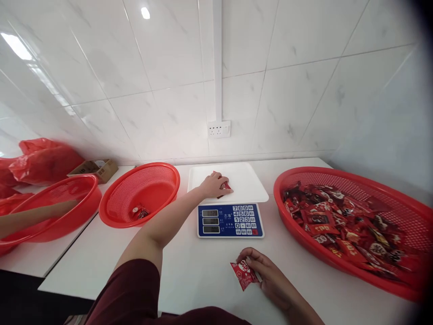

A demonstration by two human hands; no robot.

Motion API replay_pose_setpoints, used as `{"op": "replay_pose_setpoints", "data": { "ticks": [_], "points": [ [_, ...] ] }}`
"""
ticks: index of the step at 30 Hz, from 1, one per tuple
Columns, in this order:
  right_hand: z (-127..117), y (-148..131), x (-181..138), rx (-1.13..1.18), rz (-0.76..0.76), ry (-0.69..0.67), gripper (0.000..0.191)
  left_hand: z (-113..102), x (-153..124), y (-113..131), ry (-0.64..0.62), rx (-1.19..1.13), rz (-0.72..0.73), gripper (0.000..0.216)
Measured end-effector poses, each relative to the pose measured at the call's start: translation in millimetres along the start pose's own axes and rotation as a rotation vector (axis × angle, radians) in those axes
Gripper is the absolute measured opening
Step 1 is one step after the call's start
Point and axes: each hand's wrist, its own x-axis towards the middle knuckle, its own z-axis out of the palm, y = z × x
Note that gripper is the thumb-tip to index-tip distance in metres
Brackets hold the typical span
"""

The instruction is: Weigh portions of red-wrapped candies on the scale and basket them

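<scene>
My left hand (215,185) reaches out over the white pan of a scale (250,183), its fingers closed on red packets (225,185) lying on the pan. The scale's blue front panel (230,220) faces me. Near the table's front edge my right hand (267,275) pinches one red patterned snack packet (243,274) against the white tabletop. To the right stands a wide red basket (399,201) with several red and dark packets (341,221) piled inside.
A red mesh bowl (155,174) left of the scale holds a packet or two (140,211). Another person's arm (30,217) reaches into a further red basket (64,198) at far left. Red bags (40,160), a cardboard box (96,169) and a wall socket (219,129) lie behind.
</scene>
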Motion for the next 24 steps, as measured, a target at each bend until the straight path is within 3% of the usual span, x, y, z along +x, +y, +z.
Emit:
{"op": "replay_pose_setpoints", "data": {
  "ticks": [10,20,24],
  "points": [
    [1,0,1,0.004,0.002,-0.047,0.019,5,10,0,0.208,-0.066,-0.191,0.022],
    [-2,2,3,-0.002,0.012,-0.075,0.019,-14,-2,-14,0.361,-0.203,-0.342,0.011],
    [-2,3,3,-0.003,0.01,-0.076,0.019,-40,-20,-21,0.438,-0.208,-0.402,0.014]
  ]
}}
